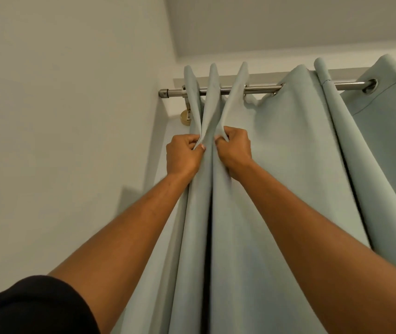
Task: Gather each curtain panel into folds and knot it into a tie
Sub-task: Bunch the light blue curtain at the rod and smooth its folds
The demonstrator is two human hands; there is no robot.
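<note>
A pale green curtain panel (288,145) hangs by metal eyelets from a steel rod (259,89). Its left end is bunched into three narrow upright folds. My left hand (183,156) is raised high and pinches the leftmost folds just below the rod. Close beside it, my right hand (234,150) grips the neighbouring fold, fingers curled into the cloth. Both arms reach up and forward. Further right the curtain spreads wider, and a second panel (389,131) overlaps it at the far right.
The rod ends in a cap (164,93) near the white side wall (59,116), held by a bracket with a brass base (186,116). The ceiling (288,25) is close above. A black sleeve (35,307) shows at the bottom left.
</note>
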